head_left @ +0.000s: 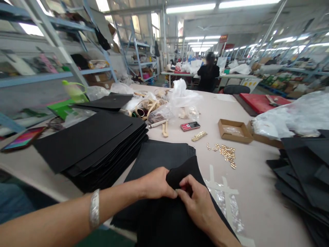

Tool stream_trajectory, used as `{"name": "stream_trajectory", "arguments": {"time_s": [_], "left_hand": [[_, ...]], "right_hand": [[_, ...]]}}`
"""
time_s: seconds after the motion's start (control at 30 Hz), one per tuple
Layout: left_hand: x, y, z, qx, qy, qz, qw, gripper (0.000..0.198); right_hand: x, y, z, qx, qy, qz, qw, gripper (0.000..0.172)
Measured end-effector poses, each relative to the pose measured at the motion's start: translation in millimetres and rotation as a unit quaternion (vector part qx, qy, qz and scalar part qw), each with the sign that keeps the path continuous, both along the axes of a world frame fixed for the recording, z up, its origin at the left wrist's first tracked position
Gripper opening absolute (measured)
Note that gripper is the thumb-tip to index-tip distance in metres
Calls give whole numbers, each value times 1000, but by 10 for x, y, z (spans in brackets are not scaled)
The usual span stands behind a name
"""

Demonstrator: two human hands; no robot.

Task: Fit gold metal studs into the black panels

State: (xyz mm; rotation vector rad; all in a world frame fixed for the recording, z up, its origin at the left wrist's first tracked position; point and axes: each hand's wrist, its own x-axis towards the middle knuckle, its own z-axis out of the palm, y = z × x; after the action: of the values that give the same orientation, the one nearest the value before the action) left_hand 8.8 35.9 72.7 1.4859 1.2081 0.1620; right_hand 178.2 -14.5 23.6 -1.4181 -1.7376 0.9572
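Note:
A black flexible sheet (pixel 164 219) lies in front of me, its far edge bent up and curled over. My left hand (pixel 158 183) grips that sheet, thumb pressed down beside the fold. Close against it, my right hand (pixel 197 199) is closed in a pinch at the same spot, fingers curled; anything small between its fingertips is hidden. Under the raised edge rests a stack of black sheets (pixel 164 154). Loose gold-coloured metal rings (pixel 226 152) are scattered on the table beyond my right hand, and a gold cluster (pixel 199 136) sits beside them.
A tall pile of black sheets (pixel 102 140) stands at left, another black pile (pixel 303 178) at right. Farther back are a red keypad phone (pixel 190 126), a cardboard tray (pixel 235 131) and plastic bags (pixel 180 96). Taped plastic (pixel 226 202) covers part of the table. A person (pixel 208 73) sits beyond.

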Motion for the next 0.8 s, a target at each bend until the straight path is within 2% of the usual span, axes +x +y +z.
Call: {"name": "stream_trajectory", "arguments": {"time_s": [0.27, 0.43, 0.53, 0.67, 0.73, 0.8], "left_hand": [[98, -131, -206, -21, -93, 80, 992, 23], [121, -172, -234, -32, -123, 100, 987, 19], [112, -248, -148, -43, -144, 86, 985, 13], [84, -420, 67, -38, -153, 20, 987, 8], [70, -476, 203, 9, -123, -20, 992, 7], [39, -485, 359, 87, -75, -63, 991, 9]], "right_hand": [[55, -8, 38, -13, 43, 23, 999, 10], [170, -14, 102, -41, 74, 72, 994, 19], [396, 113, 175, -27, 15, 53, 998, 18], [922, 568, 271, 60, -93, -66, 992, 18], [1183, 842, 302, 82, -148, -110, 979, 16], [1303, 1097, 322, 96, -193, -123, 969, 16]]}}
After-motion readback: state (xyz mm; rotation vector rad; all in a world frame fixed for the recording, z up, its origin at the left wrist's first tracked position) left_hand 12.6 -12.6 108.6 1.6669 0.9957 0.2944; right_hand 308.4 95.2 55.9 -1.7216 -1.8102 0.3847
